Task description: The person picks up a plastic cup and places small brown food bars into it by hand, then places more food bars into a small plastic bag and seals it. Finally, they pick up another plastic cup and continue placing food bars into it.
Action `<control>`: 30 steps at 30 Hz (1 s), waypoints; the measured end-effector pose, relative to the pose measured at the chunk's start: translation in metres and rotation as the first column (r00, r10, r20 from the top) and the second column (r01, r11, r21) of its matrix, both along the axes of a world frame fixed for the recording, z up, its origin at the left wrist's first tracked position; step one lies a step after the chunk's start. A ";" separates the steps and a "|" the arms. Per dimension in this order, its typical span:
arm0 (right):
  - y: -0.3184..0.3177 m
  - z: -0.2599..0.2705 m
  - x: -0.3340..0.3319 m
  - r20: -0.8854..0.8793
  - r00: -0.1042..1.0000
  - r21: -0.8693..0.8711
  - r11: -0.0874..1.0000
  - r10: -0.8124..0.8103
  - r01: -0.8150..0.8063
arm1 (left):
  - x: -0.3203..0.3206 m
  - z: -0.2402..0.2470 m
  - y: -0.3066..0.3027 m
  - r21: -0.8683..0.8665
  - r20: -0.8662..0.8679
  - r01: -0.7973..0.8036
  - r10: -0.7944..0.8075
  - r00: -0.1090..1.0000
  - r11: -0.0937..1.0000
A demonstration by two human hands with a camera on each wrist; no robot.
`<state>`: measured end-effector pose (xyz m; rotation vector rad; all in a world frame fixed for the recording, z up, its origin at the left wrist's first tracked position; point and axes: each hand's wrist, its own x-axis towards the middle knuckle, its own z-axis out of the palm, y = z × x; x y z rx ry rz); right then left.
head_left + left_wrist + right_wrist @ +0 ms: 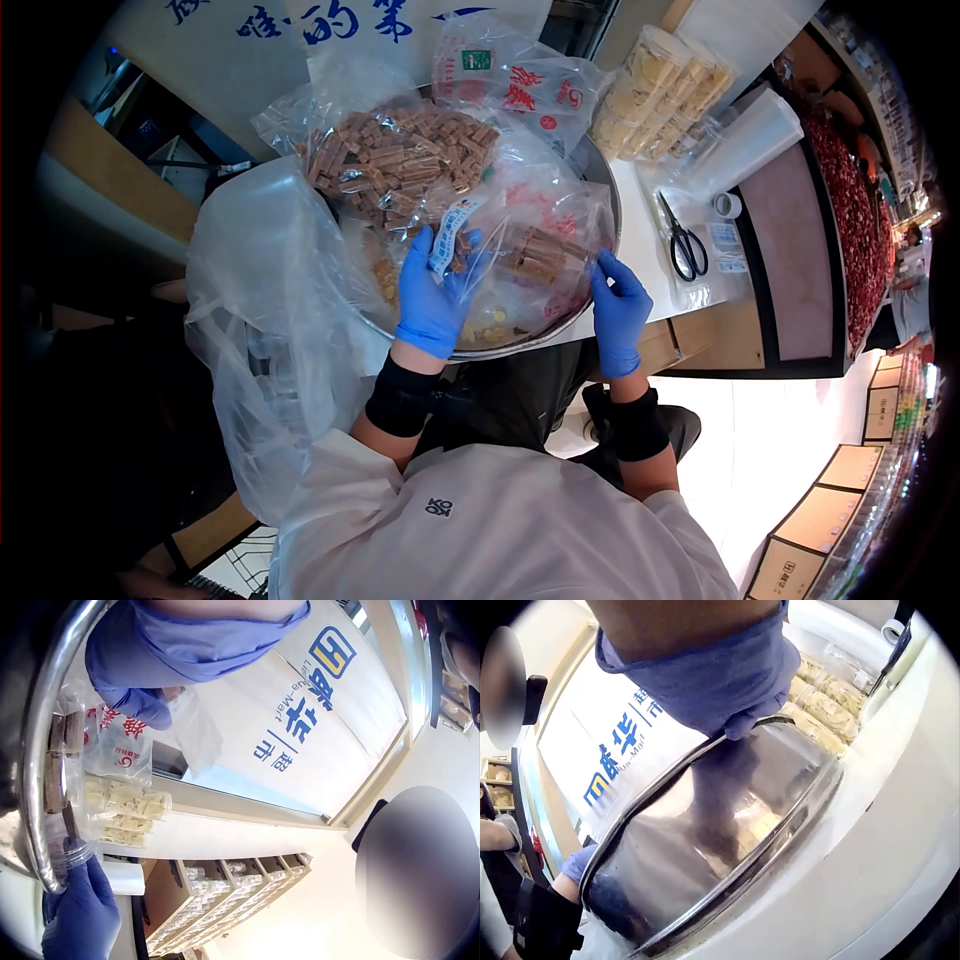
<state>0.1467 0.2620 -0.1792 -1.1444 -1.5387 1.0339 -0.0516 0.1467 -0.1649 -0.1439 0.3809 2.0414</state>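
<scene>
In the head view, my blue-gloved left hand (432,305) is over the metal basin (480,352), fingers curled around small brown pieces (461,262). A blue-and-white printed strip (453,232) overlaps those fingers. The left wrist view shows a brown bit (172,694) at the fingertips, beside translucent plastic (196,735). My gloved right hand (620,308) grips the end of a clear plastic jar (545,256) lying sideways with brown sticks inside. Its ridged end (75,855) is at the right fingers. A heap of brown sticks (400,155) fills a clear bag beyond the hands.
Black scissors (687,250) and a tape roll (727,206) are on the white counter to the right. Filled jars (655,90) stand behind them, next to a plastic roll (750,140). A large clear bag (265,300) hangs at the basin's left. Yellowish pieces (490,330) lie in the basin.
</scene>
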 end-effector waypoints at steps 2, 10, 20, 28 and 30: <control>0.000 0.002 -0.001 0.017 1.000 0.049 0.999 0.015 -0.016 | -0.001 -0.003 -0.001 0.009 0.001 0.001 -0.001 1.000 1.000; 0.001 -0.003 0.001 -0.075 0.997 -0.016 0.999 0.032 -0.033 | -0.001 -0.002 0.001 -0.016 0.024 -0.003 0.003 1.000 1.000; 0.015 0.015 0.012 0.407 0.809 0.032 0.878 0.425 -0.477 | 0.001 -0.004 0.001 -0.039 0.000 -0.001 0.001 1.000 0.999; 0.016 0.035 0.014 0.421 0.665 -0.182 0.776 0.617 -0.604 | 0.001 -0.001 -0.001 0.008 -0.010 -0.013 0.013 1.000 1.000; 0.015 0.032 0.015 0.331 0.695 -0.201 0.768 0.638 -0.608 | 0.000 0.001 -0.002 -0.002 -0.044 0.024 -0.024 0.999 1.000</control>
